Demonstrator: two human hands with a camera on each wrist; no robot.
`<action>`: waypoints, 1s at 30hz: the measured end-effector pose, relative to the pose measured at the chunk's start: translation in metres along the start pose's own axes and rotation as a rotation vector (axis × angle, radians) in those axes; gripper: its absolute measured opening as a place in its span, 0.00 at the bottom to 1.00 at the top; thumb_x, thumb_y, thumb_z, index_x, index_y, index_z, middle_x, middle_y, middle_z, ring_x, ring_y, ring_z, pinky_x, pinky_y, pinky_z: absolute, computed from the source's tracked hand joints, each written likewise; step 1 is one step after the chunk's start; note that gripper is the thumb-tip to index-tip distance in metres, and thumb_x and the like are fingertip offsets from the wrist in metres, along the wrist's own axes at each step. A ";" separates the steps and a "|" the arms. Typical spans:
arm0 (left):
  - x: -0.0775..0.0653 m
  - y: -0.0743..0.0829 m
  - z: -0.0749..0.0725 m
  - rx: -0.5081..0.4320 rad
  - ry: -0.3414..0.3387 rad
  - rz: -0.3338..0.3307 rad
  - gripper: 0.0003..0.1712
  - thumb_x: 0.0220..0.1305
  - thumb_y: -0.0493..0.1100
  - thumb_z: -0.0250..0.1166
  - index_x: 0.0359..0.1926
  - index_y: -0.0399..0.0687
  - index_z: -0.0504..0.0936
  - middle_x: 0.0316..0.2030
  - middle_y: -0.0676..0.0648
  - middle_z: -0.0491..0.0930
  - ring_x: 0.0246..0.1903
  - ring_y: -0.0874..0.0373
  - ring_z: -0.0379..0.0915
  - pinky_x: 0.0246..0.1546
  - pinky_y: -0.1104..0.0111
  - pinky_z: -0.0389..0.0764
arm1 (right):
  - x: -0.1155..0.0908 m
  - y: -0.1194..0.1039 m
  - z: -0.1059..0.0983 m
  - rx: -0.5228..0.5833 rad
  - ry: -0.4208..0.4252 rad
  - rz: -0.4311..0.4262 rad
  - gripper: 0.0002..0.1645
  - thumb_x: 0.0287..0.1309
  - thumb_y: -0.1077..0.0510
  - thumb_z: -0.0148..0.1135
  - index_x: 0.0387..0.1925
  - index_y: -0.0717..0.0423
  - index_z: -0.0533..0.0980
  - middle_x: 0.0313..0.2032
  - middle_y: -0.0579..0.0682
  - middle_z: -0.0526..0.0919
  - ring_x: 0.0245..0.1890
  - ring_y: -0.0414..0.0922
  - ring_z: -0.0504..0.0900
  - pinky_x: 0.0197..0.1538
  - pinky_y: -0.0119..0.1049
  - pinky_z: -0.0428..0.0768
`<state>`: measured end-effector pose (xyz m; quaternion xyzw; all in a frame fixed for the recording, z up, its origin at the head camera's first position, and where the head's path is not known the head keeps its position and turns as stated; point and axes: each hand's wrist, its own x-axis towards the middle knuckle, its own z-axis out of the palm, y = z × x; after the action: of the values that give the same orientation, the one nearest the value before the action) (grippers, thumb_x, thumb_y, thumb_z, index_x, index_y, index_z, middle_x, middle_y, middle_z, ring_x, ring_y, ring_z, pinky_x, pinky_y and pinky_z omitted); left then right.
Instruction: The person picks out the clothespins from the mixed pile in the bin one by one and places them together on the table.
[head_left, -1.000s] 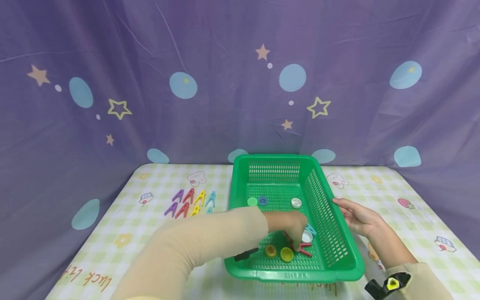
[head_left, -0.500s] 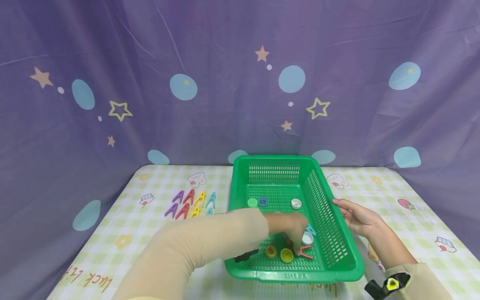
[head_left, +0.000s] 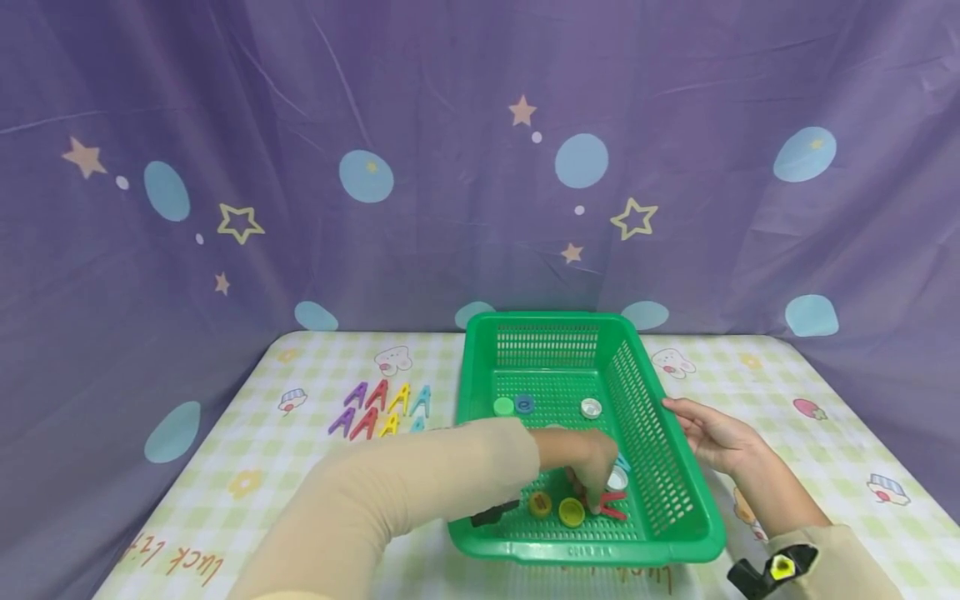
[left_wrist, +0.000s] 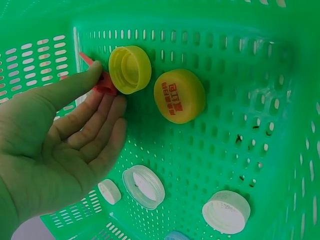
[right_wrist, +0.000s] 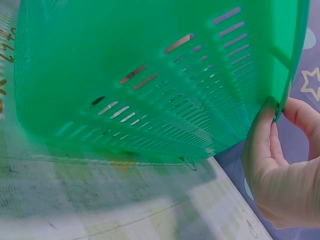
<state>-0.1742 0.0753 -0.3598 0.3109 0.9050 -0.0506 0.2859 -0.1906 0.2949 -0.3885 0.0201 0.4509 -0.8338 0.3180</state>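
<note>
My left hand (head_left: 592, 458) reaches down into a green plastic basket (head_left: 585, 552). Between its thumb and fingertips it pinches a red clothespin (left_wrist: 105, 84), whose other end (head_left: 615, 505) sticks out to the right in the head view. An upturned yellow cap (left_wrist: 130, 70) lies right beside the fingertips, with a second yellow cap (left_wrist: 179, 96) close by. Partly hidden behind this hand are a blue clothespin (head_left: 622, 462) and a white cap (head_left: 617, 478). My right hand (head_left: 723, 437) grips the basket's right rim, thumb and fingers on either side of it (right_wrist: 280, 175).
Farther back in the basket lie a light green cap (head_left: 503, 407), a blue cap (head_left: 523, 404) and a white cap (head_left: 591, 408). Left of the basket, purple, red (head_left: 377, 394), yellow and blue clothespins stand in two rows on the checked tablecloth (head_left: 247, 450); my left sleeve crosses before them.
The red clothespin has turned slightly at my left fingertips, and that hand covers more of the blue clothespin. My right hand stays on the rim.
</note>
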 end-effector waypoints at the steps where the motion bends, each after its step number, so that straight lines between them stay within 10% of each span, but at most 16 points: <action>1: 0.000 0.000 0.000 0.001 -0.001 0.004 0.14 0.50 0.48 0.76 0.18 0.50 0.80 0.23 0.52 0.85 0.22 0.66 0.79 0.26 0.77 0.81 | 0.000 0.000 0.000 0.000 0.002 0.000 0.14 0.72 0.60 0.45 0.39 0.54 0.78 0.39 0.47 0.86 0.41 0.39 0.86 0.47 0.28 0.84; 30: -0.003 -0.033 -0.022 -0.085 -0.024 0.148 0.02 0.58 0.37 0.69 0.32 0.44 0.86 0.20 0.53 0.79 0.21 0.68 0.71 0.29 0.76 0.81 | 0.006 0.002 0.005 -0.016 0.063 -0.020 0.09 0.70 0.60 0.49 0.39 0.52 0.77 0.38 0.46 0.85 0.39 0.38 0.85 0.46 0.27 0.84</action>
<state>-0.2022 0.0528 -0.3428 0.3636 0.8775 0.0057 0.3125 -0.1930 0.2878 -0.3889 0.0392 0.4677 -0.8322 0.2953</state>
